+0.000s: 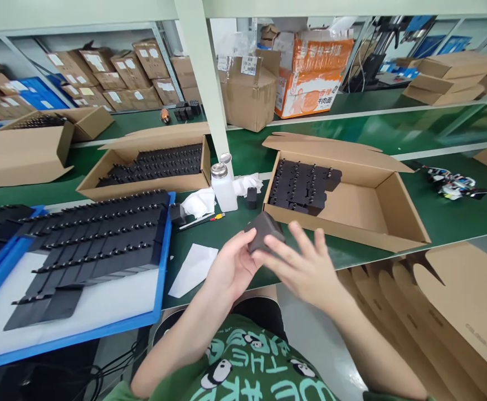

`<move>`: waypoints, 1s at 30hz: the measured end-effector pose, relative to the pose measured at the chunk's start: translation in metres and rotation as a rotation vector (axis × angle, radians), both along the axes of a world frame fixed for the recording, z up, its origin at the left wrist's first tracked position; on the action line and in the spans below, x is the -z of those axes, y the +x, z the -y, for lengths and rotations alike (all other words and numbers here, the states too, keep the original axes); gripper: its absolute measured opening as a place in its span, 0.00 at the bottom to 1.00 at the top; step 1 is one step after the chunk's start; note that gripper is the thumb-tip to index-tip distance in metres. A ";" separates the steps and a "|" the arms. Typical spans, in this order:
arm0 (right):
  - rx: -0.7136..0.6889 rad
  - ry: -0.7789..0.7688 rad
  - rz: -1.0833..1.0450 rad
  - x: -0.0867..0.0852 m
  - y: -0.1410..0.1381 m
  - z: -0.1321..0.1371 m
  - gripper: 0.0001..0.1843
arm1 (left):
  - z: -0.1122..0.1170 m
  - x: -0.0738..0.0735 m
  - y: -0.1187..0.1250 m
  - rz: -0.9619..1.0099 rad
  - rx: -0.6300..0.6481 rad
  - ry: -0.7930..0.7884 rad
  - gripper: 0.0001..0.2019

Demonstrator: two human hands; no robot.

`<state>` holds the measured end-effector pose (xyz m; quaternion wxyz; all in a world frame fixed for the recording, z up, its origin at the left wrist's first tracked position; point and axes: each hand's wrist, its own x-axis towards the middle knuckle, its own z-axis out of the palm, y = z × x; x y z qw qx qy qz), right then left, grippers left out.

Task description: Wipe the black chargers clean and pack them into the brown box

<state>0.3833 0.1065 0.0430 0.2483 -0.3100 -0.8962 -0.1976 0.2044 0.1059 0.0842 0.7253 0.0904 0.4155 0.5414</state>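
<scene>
A small dark grey block-shaped part (263, 231) sits between both hands just above the near edge of the green bench. My left hand (230, 268) grips it from the left and below. My right hand (306, 267) touches its right side with thumb and forefinger, the other fingers spread. To the right stands an open cardboard box (364, 209) with several of the same dark parts stacked in its far-left corner. A blue tray (160, 278) at the left carries rows of overlapping dark parts on a white sheet.
A white plastic bottle (224, 186), crumpled white cloths (199, 201) and a pen lie behind the hands. A white paper (193, 268) lies near the tray. Another box of dark parts (151, 167) stands behind the tray. Flat cardboard blanks (448, 312) lean at lower right. A white post (204, 78) rises mid-bench.
</scene>
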 end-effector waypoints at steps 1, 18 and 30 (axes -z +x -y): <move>0.052 -0.009 -0.024 0.000 0.012 -0.004 0.29 | 0.001 0.001 -0.001 0.004 -0.012 0.015 0.09; -0.145 -0.735 -0.466 -0.050 0.045 0.015 0.19 | 0.021 0.041 0.006 -1.014 0.344 1.075 0.28; 0.685 -0.683 -0.299 -0.013 0.153 -0.158 0.09 | 0.072 0.054 -0.069 -1.429 0.407 0.663 0.20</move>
